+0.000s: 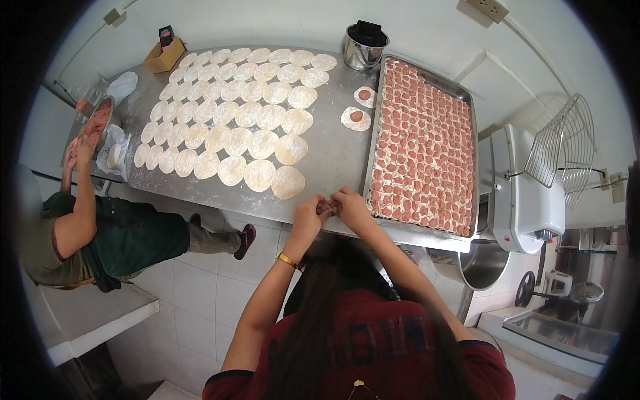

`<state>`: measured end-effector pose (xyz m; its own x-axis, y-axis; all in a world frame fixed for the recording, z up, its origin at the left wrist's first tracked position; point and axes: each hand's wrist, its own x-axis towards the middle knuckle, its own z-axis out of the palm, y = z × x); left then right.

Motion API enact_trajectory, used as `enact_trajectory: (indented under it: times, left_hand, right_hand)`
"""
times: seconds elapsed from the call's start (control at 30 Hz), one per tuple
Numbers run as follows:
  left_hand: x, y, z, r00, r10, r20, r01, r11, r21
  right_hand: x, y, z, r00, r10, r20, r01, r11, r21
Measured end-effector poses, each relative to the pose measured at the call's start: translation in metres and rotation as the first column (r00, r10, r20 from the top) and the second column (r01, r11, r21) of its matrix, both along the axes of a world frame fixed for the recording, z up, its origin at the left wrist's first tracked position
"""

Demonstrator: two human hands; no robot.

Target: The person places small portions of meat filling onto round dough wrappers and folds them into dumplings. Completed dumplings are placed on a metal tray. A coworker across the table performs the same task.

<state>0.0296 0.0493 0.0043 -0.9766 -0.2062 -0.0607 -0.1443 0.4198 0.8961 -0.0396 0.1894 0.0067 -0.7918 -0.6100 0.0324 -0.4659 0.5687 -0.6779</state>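
Note:
At the table's near edge, my left hand (309,220) and my right hand (351,206) meet with fingertips closed together. Between them they pinch a small dumpling (326,207), partly hidden by the fingers. To the right of my hands lies a large metal tray (369,160) packed with rows of open-topped dumplings (423,147) showing pink filling. Left of it, two round dough wrappers (349,125) lie flat, each with a lump of pink meat filling (357,116) on it. Rows of bare floured wrappers (245,115) cover the table's left part.
The steel table (327,160) carries a metal pot (365,52) and a cardboard box (165,56) at the back. On the left, a co-worker in a green apron (143,237) handles pink filling in a bowl (107,117). A white mixer (517,187) stands right of the tray.

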Motion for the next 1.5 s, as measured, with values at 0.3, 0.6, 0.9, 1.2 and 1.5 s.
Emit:
enact_trajectory:
  times: [0.3, 0.6, 0.9, 1.2, 1.5]
  left_hand:
    - [-0.007, -0.003, -0.015, 0.990, 0.000, -0.142, -0.007, 0.999, -0.046]
    - [0.002, -0.005, -0.003, 0.998, -0.013, -0.063, 0.015, 1.000, 0.020]
    - [-0.068, -0.001, 0.001, 0.986, 0.086, -0.144, -0.083, 0.996, 0.027]
    - [-0.128, 0.019, -0.009, 0.981, 0.061, -0.183, -0.134, 0.897, -0.422]
    - [-0.128, 0.021, -0.014, 0.991, 0.079, -0.112, -0.125, 0.849, -0.513]
  right_hand:
    - [0.000, -0.001, -0.009, 0.999, -0.042, -0.033, 0.044, 0.998, 0.047]
    - [0.006, -0.001, -0.001, 0.995, 0.033, -0.092, -0.034, 0.999, -0.003]
    - [-0.111, 0.059, 0.034, 0.953, -0.252, 0.168, 0.296, 0.890, -0.347]
    - [-0.392, 0.194, 0.066, 0.693, -0.709, -0.129, 0.663, 0.698, -0.271]
    - [-0.497, 0.179, 0.007, 0.682, -0.704, -0.198, 0.717, 0.697, -0.011]
